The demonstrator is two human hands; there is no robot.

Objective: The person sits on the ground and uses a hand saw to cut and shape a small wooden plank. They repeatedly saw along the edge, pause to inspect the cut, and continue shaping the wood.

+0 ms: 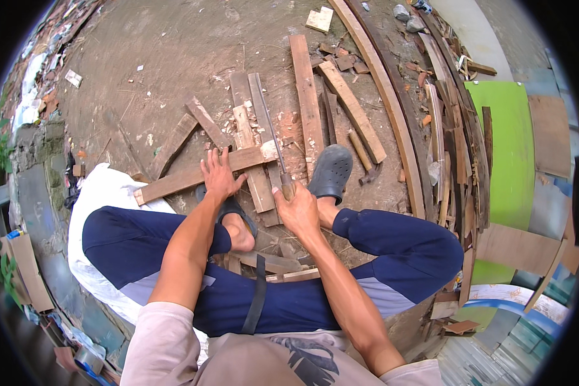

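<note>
My left hand (219, 177) presses flat on a brown wooden plank (185, 175), its fingers spread over the top. The plank lies slanted, and its right end has a pale, freshly cut patch (268, 152). In my right hand (298, 207), closed fingers grip the wooden handle of a long, thin-bladed tool (274, 134). Its metal blade points away from me, almost edge-on, beside the plank's cut end; whether it touches the wood I cannot tell. Under the plank, a shorter board (258, 188) and other wood strips run away from me.
A hammer (365, 156) lies right of my right shoe (331, 172). Loose boards (307, 96) and pale wood chips are scattered ahead. Long beams (386, 96) and stacked scrap wood line the right, near a green panel (505, 148). White sacking (87, 225) lies by my left leg.
</note>
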